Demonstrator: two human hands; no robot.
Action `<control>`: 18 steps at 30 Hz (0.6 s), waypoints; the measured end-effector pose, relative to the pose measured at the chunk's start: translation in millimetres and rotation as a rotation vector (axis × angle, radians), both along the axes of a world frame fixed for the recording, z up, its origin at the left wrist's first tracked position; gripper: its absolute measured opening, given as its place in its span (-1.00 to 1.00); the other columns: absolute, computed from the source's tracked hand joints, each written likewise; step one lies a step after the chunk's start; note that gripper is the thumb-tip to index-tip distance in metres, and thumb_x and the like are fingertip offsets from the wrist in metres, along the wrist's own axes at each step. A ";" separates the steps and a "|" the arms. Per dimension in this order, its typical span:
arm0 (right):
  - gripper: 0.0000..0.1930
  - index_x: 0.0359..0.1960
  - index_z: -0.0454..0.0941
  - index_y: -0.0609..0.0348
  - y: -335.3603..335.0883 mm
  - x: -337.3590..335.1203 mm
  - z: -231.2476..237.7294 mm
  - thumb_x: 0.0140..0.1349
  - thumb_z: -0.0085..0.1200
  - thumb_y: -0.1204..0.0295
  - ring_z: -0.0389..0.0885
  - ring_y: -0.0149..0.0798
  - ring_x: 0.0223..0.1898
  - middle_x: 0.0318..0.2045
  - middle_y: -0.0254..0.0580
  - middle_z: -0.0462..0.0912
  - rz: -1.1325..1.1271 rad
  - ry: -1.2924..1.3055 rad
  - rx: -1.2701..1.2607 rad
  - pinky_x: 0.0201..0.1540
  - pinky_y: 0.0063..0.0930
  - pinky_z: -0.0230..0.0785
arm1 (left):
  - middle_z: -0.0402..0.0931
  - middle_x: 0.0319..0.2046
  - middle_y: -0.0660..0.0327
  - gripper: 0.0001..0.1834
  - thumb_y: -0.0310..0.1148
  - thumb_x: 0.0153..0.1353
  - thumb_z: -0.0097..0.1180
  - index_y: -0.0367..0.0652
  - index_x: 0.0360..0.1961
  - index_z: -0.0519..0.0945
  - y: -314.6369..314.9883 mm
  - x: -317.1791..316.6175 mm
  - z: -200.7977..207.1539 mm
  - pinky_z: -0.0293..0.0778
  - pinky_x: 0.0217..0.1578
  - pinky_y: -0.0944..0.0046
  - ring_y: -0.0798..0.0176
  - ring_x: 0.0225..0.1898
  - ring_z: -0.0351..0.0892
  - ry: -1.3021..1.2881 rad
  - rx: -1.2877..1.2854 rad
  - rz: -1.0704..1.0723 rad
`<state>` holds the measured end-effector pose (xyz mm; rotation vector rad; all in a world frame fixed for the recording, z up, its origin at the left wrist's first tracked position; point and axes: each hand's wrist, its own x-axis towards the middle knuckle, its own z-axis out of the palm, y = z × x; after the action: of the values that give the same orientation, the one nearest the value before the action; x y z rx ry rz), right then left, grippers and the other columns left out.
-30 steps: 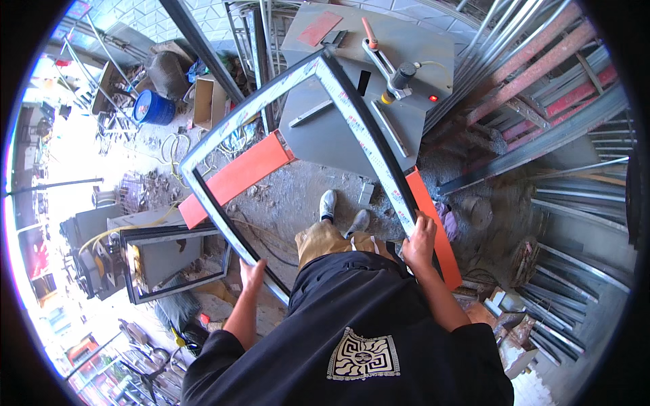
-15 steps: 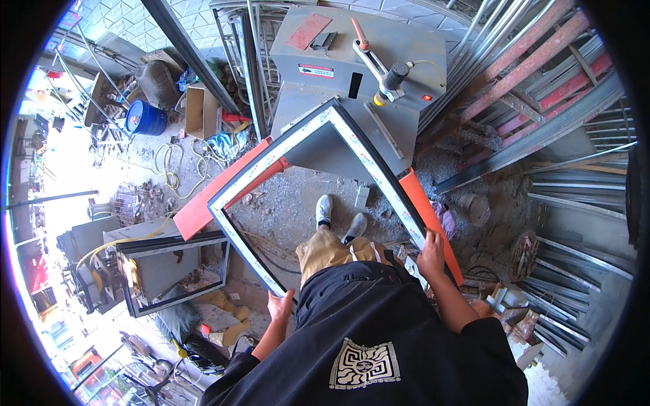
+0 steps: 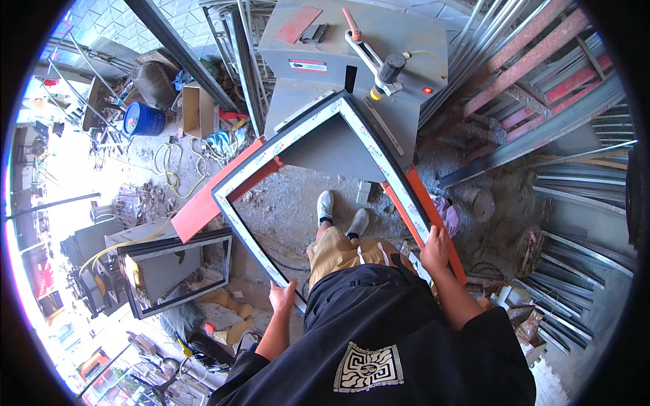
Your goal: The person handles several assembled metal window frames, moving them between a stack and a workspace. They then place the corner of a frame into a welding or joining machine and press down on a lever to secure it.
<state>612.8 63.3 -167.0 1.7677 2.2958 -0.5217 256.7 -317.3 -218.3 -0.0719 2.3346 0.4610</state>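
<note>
A rectangular window frame (image 3: 278,146), dark with a white film-covered face, is held in front of me. My left hand (image 3: 282,298) is closed on its near left part. Farther right, my right hand (image 3: 435,249) grips the right side of the same frame. The frame's far corner lies on the sloping grey bed of a machine (image 3: 288,111), close to a yellow-tipped black pressing cylinder (image 3: 393,69). Orange support arms (image 3: 196,208) pass beneath the frame on both sides. Where the near right end of the frame meets my body is hidden.
Another dark frame (image 3: 179,308) leans at the lower left. A blue drum (image 3: 143,120), an open cardboard box (image 3: 198,111) and a coiled yellow hose (image 3: 167,172) are at the left. Long metal profiles (image 3: 535,162) are stacked along the right. Debris covers the floor.
Both hands still hold the window frame. It has shifted slightly away from me and to the right, its far corner now nearer the pressing cylinder.
</note>
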 end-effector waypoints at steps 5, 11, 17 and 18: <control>-0.46 0.29 0.45 0.27 3.0 4.9 -4.1 0.24 0.19 0.67 0.53 0.34 0.30 0.19 0.27 0.54 0.001 -0.007 0.014 0.36 0.10 0.42 | 0.84 0.02 -0.12 -0.20 0.05 0.11 0.56 -0.24 0.25 0.65 14.7 -3.5 8.2 0.66 0.20 -0.05 -0.16 0.12 0.84 -0.009 -0.038 -0.024; -0.46 0.29 0.45 0.26 15.1 5.0 -2.8 0.24 0.20 0.66 0.57 0.33 0.27 0.18 0.26 0.55 -0.036 -0.007 -0.033 0.36 0.09 0.44 | 0.83 0.04 -0.11 -0.17 0.13 0.13 0.57 -0.29 0.22 0.65 15.0 -5.9 3.1 0.64 0.21 0.00 -0.10 0.15 0.83 -0.071 0.024 -0.019; -0.48 0.28 0.46 0.27 16.3 6.1 -3.8 0.26 0.21 0.62 0.57 0.34 0.27 0.19 0.27 0.57 0.004 0.013 -0.023 0.37 0.11 0.43 | 0.74 0.13 -0.19 0.04 0.16 0.18 0.56 -0.32 0.49 0.46 9.1 -9.1 -9.1 0.60 0.27 -0.04 -0.19 0.18 0.76 0.018 0.159 0.041; -0.48 0.28 0.47 0.28 18.0 5.0 -4.2 0.26 0.21 0.62 0.57 0.34 0.28 0.19 0.28 0.57 0.008 0.031 -0.015 0.37 0.11 0.43 | 0.68 0.21 -0.24 0.13 0.16 0.21 0.55 -0.32 0.60 0.34 20.0 -11.5 0.3 0.56 0.32 -0.08 -0.25 0.25 0.70 0.137 0.258 0.088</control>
<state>617.8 81.3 -171.2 1.7547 2.3127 -0.5679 245.2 -297.3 -218.0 -0.0205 2.3906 0.8303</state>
